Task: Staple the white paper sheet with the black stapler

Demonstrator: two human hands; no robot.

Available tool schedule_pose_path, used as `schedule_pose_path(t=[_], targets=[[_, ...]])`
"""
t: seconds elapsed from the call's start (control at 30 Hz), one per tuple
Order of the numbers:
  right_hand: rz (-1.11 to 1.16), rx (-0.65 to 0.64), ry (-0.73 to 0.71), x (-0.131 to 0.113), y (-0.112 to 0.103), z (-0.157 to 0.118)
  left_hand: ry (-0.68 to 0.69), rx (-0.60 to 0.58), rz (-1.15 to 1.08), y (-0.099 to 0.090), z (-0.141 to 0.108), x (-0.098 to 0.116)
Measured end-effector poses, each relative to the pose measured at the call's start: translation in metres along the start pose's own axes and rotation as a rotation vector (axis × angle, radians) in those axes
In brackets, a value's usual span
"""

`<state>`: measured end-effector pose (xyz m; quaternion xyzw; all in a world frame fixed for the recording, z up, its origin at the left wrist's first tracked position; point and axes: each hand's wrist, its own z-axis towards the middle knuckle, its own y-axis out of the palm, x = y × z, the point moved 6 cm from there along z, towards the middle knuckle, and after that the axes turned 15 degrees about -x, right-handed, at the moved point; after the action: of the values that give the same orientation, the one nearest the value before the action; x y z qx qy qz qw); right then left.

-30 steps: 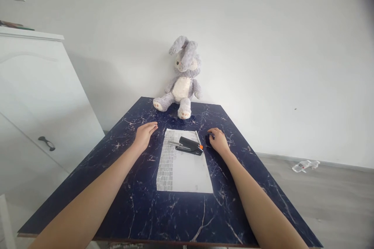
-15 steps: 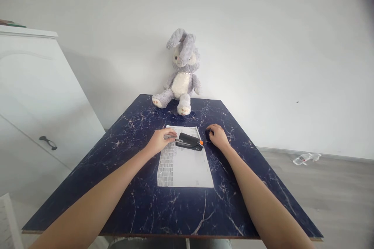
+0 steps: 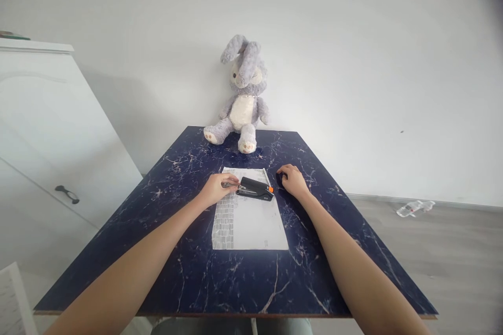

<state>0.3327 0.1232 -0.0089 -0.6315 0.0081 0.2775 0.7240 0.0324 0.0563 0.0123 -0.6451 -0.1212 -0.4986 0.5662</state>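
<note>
On a printed white sheet of paper lies a black stapler with an orange part at its right end and its jaws apart on the left. My left hand is at that left end, thumb and fingers pinched on a thin silver-grey strip of staples. The strip's tip is close to the stapler's metal channel; whether it is inside is too small to tell. To the right of the paper, my right hand rests on the table with loosely bent fingers, nothing visible in it.
The dark blue marbled table carries a grey plush rabbit, seated against the wall at the far edge. A white cabinet stands to the left. A clear plastic item lies on the floor at right.
My left hand has shifted slightly right, bringing the strip closer to the stapler's metal channel. My right hand stays in about the same spot; the camera view has tilted a little.
</note>
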Motion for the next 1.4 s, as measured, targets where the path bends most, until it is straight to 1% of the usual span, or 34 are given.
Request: schedule_pose_path(t=[0.1, 0.17, 0.23, 0.3, 0.33, 0.43, 0.5, 0.57, 0.67, 0.73, 0.8, 0.87, 1.0, 1.1, 1.4], targets=[[0.009, 0.004, -0.008, -0.002, -0.001, 0.0, 0.026, -0.019, 0.054, -0.003, -0.001, 0.004], [0.021, 0.045, -0.014, -0.007, -0.008, -0.002, 0.039, -0.03, 0.081, -0.01, -0.004, 0.005], [0.06, 0.139, -0.05, -0.019, -0.019, -0.006, 0.047, -0.057, 0.087, -0.017, -0.008, 0.003], [0.131, 0.203, -0.149, -0.04, -0.03, -0.013, 0.059, -0.084, 0.096, -0.025, -0.011, 0.0], [0.17, 0.195, -0.218, -0.053, -0.032, -0.016, 0.068, -0.09, 0.111, -0.028, -0.012, -0.002], [0.234, 0.056, -0.405, -0.093, -0.027, -0.023, 0.102, -0.091, 0.199, -0.032, -0.014, -0.001], [0.236, 0.002, -0.465, -0.111, -0.022, -0.027, 0.129, -0.082, 0.253, -0.029, -0.015, 0.005], [0.23, -0.001, -0.483, -0.12, -0.019, -0.028, 0.152, -0.071, 0.282, -0.025, -0.015, 0.013], [0.229, 0.019, -0.478, -0.12, -0.019, -0.028, 0.155, -0.013, 0.277, -0.022, -0.015, 0.02], [0.232, 0.024, -0.469, -0.118, -0.02, -0.027, 0.126, 0.062, 0.229, -0.024, -0.015, 0.019], [0.236, 0.025, -0.461, -0.116, -0.021, -0.027, 0.097, 0.103, 0.169, -0.026, -0.015, 0.016], [0.243, 0.026, -0.457, -0.115, -0.02, -0.027, 0.091, 0.084, 0.153, -0.024, -0.014, 0.013], [0.267, 0.007, -0.462, -0.116, -0.018, -0.027, 0.112, -0.012, 0.201, -0.021, -0.014, 0.013], [0.281, -0.013, -0.451, -0.115, -0.015, -0.026, 0.114, -0.055, 0.204, -0.02, -0.014, 0.014], [0.29, -0.03, -0.446, -0.114, -0.015, -0.025, 0.139, -0.045, 0.207, -0.02, -0.012, 0.01]])
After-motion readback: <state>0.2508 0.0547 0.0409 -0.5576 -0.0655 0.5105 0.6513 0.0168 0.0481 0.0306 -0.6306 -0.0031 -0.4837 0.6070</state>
